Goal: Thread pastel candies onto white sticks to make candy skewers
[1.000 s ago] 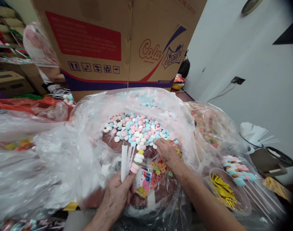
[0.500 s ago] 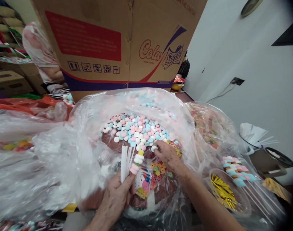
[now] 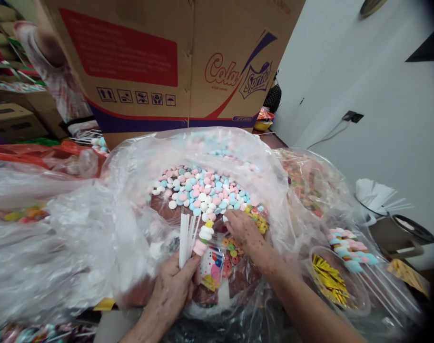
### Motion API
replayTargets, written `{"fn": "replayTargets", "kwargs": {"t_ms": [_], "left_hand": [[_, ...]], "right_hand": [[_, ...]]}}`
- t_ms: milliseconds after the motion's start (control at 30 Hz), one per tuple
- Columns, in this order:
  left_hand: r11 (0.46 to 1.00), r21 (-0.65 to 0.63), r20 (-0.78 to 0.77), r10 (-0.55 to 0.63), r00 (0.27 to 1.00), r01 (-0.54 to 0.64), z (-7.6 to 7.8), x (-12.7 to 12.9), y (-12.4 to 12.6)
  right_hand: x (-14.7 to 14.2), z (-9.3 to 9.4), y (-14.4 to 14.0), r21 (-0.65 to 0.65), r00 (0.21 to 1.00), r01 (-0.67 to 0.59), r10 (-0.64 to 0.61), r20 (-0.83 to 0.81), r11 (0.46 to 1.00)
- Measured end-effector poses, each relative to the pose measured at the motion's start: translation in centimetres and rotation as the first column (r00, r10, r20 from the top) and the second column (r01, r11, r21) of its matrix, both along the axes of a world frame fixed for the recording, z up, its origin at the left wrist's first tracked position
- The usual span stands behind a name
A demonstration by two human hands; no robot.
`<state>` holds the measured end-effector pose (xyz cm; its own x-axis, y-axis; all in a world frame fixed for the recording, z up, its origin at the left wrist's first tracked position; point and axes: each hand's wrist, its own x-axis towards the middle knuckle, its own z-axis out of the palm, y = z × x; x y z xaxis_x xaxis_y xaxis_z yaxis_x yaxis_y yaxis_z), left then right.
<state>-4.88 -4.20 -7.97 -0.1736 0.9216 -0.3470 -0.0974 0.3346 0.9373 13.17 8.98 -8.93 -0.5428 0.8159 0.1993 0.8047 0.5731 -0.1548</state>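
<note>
My left hand (image 3: 174, 290) grips a bundle of white sticks (image 3: 186, 238); one stick carries stacked round candies (image 3: 203, 236), pink, white and yellow. A small printed wrapper (image 3: 212, 268) sits by my left thumb. My right hand (image 3: 242, 229) reaches into the big clear bag (image 3: 142, 171), fingertips pinching a white candy at the near edge of a heap of pink, blue and white disc candies (image 3: 202, 190). Small coloured ring candies (image 3: 234, 247) lie under my right wrist.
A tall Cola Sprite carton (image 3: 174, 62) stands behind the bag. Finished candy skewers (image 3: 349, 250) and a tub of gold twist ties (image 3: 329, 281) lie at right. More plastic bags of sweets (image 3: 24, 214) fill the left. Another person's sleeve (image 3: 56, 76) shows at far left.
My right hand slid left along the heap's near edge and closed its fingertips on a white candy. The left hand stayed still. The person at far left shifted.
</note>
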Motion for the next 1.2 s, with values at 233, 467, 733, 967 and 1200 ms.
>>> {"fn": "replayTargets", "kwargs": {"t_ms": [233,467,733,967,1200], "left_hand": [[1.0,0.001,-0.04,-0.031,0.999,0.031,-0.7,-0.1,-0.1],[0.999,0.009,-0.078,-0.032,0.996,0.033,-0.3,0.2,0.0],[0.998,-0.021,-0.149,-0.068,0.987,0.066,-0.4,-0.2,0.0],[0.998,-0.009,-0.156,-0.07,0.985,0.069,-0.5,-0.2,0.0],[0.998,-0.009,-0.153,-0.065,0.986,0.064,-0.8,0.0,0.0]], "right_hand": [[-0.4,0.1,0.2,-0.142,0.93,0.095,-0.138,-0.34,0.985],[-0.8,3.3,-1.3,-0.636,0.274,-0.331,-0.573,-0.772,0.698],[-2.0,4.3,-2.4,-0.637,0.16,-0.433,-0.641,-0.751,0.638],[-2.3,4.0,-2.5,-0.61,0.163,-0.404,-0.603,-0.781,0.682],[-1.6,2.1,-2.2,-0.55,0.408,-0.301,-0.416,-0.813,0.779]]}}
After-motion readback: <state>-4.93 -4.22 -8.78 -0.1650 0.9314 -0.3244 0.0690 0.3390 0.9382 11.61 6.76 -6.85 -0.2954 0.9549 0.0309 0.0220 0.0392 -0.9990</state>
